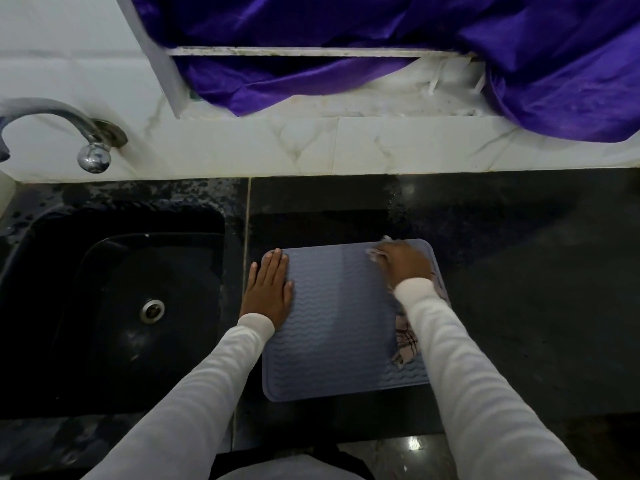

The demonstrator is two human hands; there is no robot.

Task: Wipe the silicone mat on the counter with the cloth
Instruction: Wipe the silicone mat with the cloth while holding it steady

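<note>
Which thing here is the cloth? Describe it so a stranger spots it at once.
Start at the black sink; right of it a blue-grey silicone mat lies on the dark counter. The cloth lies along the mat's right side, under the right hand. It is pale with dark stripes, soft and crumpled, unlike the flat ribbed mat.

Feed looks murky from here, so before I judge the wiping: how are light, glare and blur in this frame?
Head view: dim overall; the counter and sink go nearly black, while the mat reads clearly. Small glare spots sit on the counter near the wall and on the floor below. The right hand and the cloth are slightly motion-blurred; the left hand is sharp. Wide-angle bending shows at the edges.
</note>
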